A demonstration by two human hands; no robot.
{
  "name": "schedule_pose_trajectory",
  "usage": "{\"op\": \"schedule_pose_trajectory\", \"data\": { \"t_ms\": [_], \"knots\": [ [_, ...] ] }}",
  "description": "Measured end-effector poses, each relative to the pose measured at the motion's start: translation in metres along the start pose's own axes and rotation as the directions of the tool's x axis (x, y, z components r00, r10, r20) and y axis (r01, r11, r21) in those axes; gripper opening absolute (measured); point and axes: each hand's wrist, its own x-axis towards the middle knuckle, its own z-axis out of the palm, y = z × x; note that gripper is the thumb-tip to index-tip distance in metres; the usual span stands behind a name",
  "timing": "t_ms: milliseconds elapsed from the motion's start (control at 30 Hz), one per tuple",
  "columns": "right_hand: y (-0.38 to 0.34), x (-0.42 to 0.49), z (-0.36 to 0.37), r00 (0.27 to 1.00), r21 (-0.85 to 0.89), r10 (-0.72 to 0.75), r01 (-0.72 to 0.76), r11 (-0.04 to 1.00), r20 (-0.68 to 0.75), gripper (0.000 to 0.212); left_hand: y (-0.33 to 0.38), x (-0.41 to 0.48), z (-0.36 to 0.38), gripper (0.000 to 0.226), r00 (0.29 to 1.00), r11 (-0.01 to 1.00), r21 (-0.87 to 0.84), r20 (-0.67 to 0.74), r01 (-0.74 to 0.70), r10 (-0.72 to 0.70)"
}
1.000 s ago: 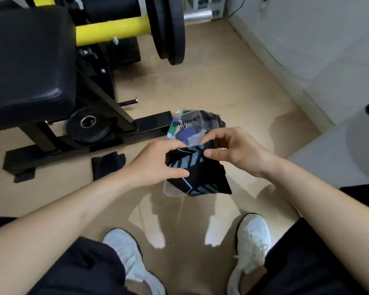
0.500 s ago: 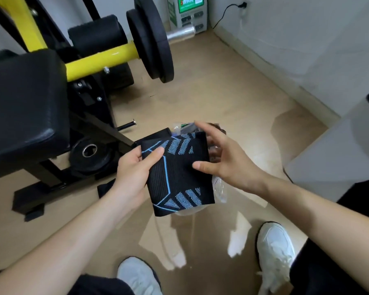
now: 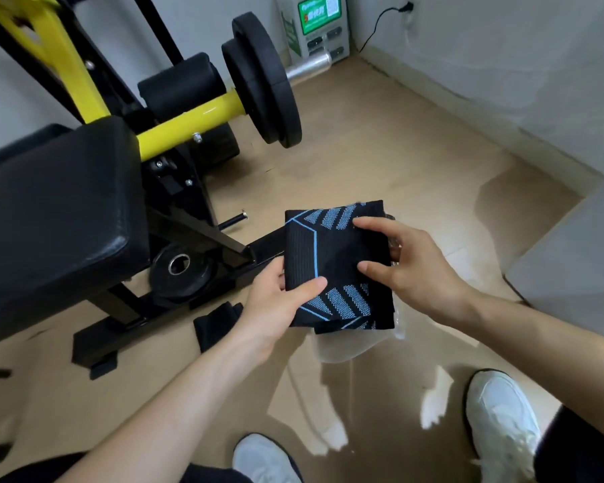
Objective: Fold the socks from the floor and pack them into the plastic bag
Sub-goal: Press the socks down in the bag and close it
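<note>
Head view: left thumb (image 3: 312, 285) lies flat on the lower left face of the folded sock (image 3: 335, 263). The other left fingers are hidden beneath, so the left hand (image 3: 276, 301) pinches that edge. Right index fingertip (image 3: 363, 223) and thumb press the sock's face while the remaining fingers curl behind its right edge; the right hand (image 3: 412, 270) clamps that side. Both grips seem meant to hold the fold square and flat for sliding in. Sock is held up above the floor (image 3: 398, 151), black with blue stripes, covering most of the plastic bag (image 3: 349, 346). Clear film shows only below and at the right edge (bag mouth hidden, so I cannot tell whether the sock is partly inside). Dark cloth piece (image 3: 217, 325) lies on the floor beside the bench foot (image 3: 95, 350), probably another sock waiting. No writing readable on sock or bag. Green-fronted box (image 3: 314, 26) by the wall carries white characters and a code square, too blurred to read.
</note>
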Motion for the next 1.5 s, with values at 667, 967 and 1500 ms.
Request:
{"op": "schedule_pose_trajectory", "data": {
  "t_ms": [667,967,1500],
  "knots": [
    [-0.011,-0.011,0.011,0.99,0.148,0.089,-0.104,0.983,0.107,0.058,-0.022,-0.005,0.017,0.064,0.836,0.614,0.593,0.205,-0.52,0.509],
    [-0.003,0.006,-0.003,0.992,0.054,0.03,-0.037,0.998,0.12,0.067,-0.016,0.012,0.004,0.031,0.869,0.769,0.408,0.18,-0.492,0.46],
    [0.032,-0.018,-0.033,0.94,-0.606,-0.053,0.259,0.752,0.336,0.04,-0.127,0.068,-0.028,0.042,0.888,-0.027,0.894,0.448,-0.448,0.106]
  ]
}}
